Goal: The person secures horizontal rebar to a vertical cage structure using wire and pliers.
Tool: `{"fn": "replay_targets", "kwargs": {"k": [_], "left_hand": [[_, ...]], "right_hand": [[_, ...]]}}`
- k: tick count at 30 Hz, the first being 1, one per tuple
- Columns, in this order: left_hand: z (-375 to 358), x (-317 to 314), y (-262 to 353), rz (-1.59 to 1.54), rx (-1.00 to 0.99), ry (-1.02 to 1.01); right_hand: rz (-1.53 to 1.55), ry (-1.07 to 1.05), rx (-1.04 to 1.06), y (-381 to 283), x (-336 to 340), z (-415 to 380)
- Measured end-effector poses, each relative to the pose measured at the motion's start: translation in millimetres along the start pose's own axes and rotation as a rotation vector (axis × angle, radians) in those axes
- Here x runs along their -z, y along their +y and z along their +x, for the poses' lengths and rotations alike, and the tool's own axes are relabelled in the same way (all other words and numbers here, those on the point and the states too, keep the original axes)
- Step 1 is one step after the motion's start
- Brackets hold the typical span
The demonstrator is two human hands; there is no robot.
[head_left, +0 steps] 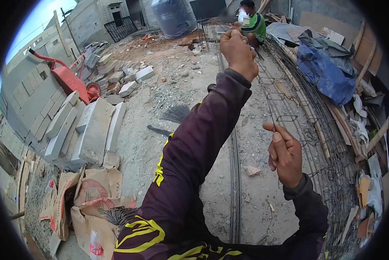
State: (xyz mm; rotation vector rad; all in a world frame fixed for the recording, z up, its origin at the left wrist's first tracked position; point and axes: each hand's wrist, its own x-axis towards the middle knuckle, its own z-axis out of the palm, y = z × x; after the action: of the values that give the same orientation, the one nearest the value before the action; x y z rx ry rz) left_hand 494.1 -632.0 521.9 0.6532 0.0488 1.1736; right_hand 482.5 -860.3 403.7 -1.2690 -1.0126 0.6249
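My left hand (238, 53) is stretched far forward, its fingers closed in a pinch; what they hold, if anything, is too small to make out. Lower and to the right, my right hand (285, 154) pinches what looks like a thin wire (273, 127) between thumb and forefinger. Below both hands, long steel bars (234, 182) run along the ground. A rebar cage with square stirrups (286, 118) lies just beyond my right hand. Dark bundles of cut wire (175, 114) rest on the gravel left of my left arm, and another wire bundle (117, 215) lies on paper sacks.
A person in a green shirt (258, 28) squats at the far end. At left are a red wheelbarrow (69, 80), pale blocks (95, 130), cement sacks (99, 186) and a plastic bottle (95, 243). Blue tarp (317, 71) and scrap wood line the right; a wrapped tank (173, 17) stands behind.
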Motion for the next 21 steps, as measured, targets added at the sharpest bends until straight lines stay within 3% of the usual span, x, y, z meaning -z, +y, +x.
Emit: {"fn": "replay_targets", "kwargs": {"k": [3,5,6,11,15,17,19,21], "left_hand": [[58.5,45.8,40.0,-0.082,-0.148,0.175],[74.0,76.5,50.9,-0.116,-0.006,0.254],[77.3,72.5,49.2,-0.117,-0.008,0.413],[90.9,86.9,73.9,-0.144,-0.047,0.319],[86.3,91.0,95.4,-0.166,-0.077,0.351],[78.5,91.2,112.7,-0.174,-0.122,0.318],[73.8,100.6,141.2,-0.195,-0.185,0.196],[52.8,96.7,176.0,-0.144,-0.307,0.120]], "right_hand": [[-0.168,-0.046,-0.004,0.9,9.8,-6.7],[-0.274,-0.054,0.025,-2.2,12.9,-14.2],[-0.324,-0.037,0.044,-4.6,13.1,-14.9],[-0.389,0.018,0.004,-6.6,22.2,-31.9],[-0.497,0.129,0.233,14.0,6.9,-41.5],[-0.384,0.227,0.030,1.3,27.5,-31.9],[-0.330,0.293,0.127,14.0,32.6,-19.1],[-0.330,0.034,-0.129,18.8,23.0,-22.2]]}}
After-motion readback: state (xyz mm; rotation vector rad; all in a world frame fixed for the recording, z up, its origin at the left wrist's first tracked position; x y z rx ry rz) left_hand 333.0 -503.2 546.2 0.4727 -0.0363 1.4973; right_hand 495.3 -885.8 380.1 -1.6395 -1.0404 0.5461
